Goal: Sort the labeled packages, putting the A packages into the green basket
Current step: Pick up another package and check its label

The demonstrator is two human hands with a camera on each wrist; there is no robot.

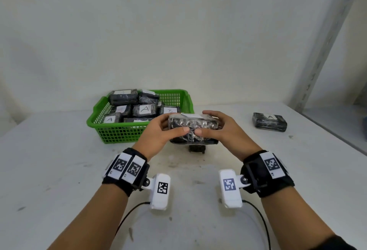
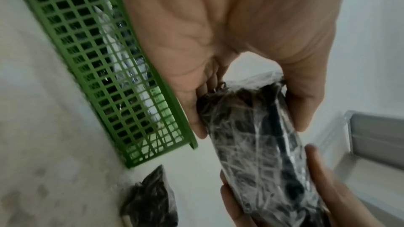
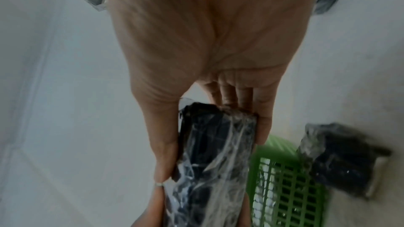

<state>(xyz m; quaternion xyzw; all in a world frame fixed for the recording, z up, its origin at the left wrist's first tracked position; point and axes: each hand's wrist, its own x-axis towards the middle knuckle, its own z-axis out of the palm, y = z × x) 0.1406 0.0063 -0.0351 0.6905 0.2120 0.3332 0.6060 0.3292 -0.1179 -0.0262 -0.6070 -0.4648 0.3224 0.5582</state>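
I hold a black plastic-wrapped package (image 1: 193,124) in the air just right of the green basket (image 1: 90,120). My left hand (image 1: 171,124) grips its left end and my right hand (image 1: 209,123) grips its right end, thumbs nearly meeting on the near face. A white label lies on its top; the letter is unreadable. The left wrist view shows the package (image 2: 258,144) between thumb and fingers, with the basket (image 2: 87,58) beside it. In the right wrist view my right hand clamps the package (image 3: 214,161). The basket holds several packages labeled A and one labeled B (image 1: 170,110).
A small black package (image 1: 196,148) lies on the white table (image 1: 59,170) below the held one. Another package labeled A (image 1: 269,121) lies at the right. A grey metal post (image 1: 327,41) and a ledge border the table's right edge. A wall stands behind the basket.
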